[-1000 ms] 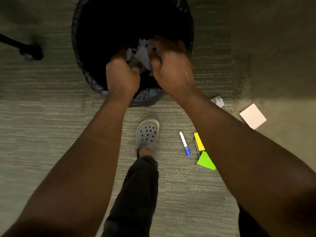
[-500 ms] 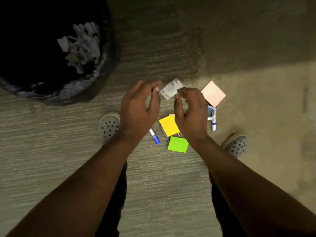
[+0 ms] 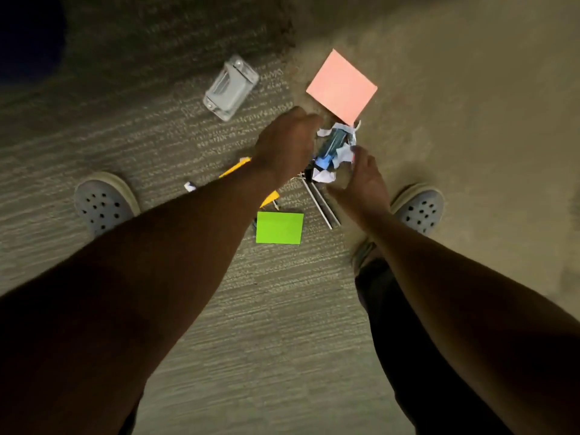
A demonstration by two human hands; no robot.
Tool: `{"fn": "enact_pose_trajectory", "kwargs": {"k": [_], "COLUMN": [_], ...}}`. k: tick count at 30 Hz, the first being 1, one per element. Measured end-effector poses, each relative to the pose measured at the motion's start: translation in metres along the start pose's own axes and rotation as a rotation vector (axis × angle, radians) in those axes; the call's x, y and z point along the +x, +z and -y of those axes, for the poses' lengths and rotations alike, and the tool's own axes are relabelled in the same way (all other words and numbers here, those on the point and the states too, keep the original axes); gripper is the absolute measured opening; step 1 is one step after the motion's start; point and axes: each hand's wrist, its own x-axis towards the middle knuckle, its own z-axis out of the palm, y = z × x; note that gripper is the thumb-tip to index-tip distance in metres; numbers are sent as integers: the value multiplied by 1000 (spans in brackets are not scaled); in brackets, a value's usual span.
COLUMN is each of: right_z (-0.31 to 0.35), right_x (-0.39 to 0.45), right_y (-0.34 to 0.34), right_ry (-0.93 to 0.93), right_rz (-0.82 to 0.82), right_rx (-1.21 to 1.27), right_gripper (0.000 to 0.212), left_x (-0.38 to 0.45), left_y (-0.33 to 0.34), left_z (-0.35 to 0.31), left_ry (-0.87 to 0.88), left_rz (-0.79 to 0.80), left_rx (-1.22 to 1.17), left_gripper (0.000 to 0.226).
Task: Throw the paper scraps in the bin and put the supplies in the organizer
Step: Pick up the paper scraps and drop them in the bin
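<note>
While both arms reach down toward the carpeted floor (image 3: 194, 324), the nearest loose item is a green sticky pad (image 3: 279, 227), flat just beside two thin metal strips (image 3: 321, 204). A yellow pad (image 3: 240, 164) and a marker (image 3: 189, 185) hide partly under the left forearm. Farther out, the left hand (image 3: 287, 146) and right hand (image 3: 364, 180) bracket a small heap of paper scraps (image 3: 332, 152) lying over a blue item I cannot identify. The right fingers (image 3: 356, 153) are spread loose, holding nothing; the left's are hidden behind its knuckles, so I cannot tell their grip. Scraps look light, soft and crushable, probably best scooped from both sides and bunched so none flutter away. Beyond lie a pink pad (image 3: 342, 86) and a clear plastic case (image 3: 230, 87), well apart from the heap.
</note>
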Motion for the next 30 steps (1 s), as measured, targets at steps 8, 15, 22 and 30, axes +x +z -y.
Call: {"fn": "enact_pose_trajectory", "kwargs": {"k": [8,15,22,30], "right_z": [-2,-4,-5,50], "right_x": [18,18,-4,-37], "right_y": [24,30,-2,-51], "right_ry": [-23,-91,55,291], "right_rz": [-84,-117,-198,-196], "right_rx": [-32,-61,228,635], "right_gripper": [67,27,19,17], "left_x": [47,47,4,-74], "left_y": [38,45,14,-72], "left_z": [-29,-14,3,2], "left_ry": [-18,-14,-228,-539], "left_rz": [-4,-63,-221,-349], "left_rx": [250,128,-215,-430], "left_gripper": [25,21,18,28]}}
